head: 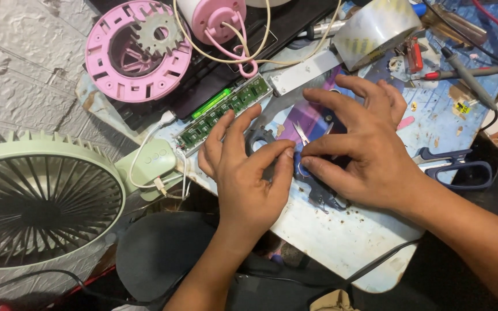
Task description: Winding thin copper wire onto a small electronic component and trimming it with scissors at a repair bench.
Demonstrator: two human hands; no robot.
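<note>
Both hands meet just below the green circuit board [224, 114] on the desk [341, 242]. The left hand [243, 173] and right hand [364, 150] pinch a small blue part [301, 167] between thumb and fingers, narrowly closed. Blue-handled scissors [459, 167] lie well right of the board.

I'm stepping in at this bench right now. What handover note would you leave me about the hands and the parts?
Left hand and right hand: together pinching a small blue part on the work board.
Green circuit board lies just beyond the left hand, wired to the green fan.
Pink fan housing lies open at the far left; tape roll and blue-handled scissors on the right.
Done and left: cannot tell.
</note>
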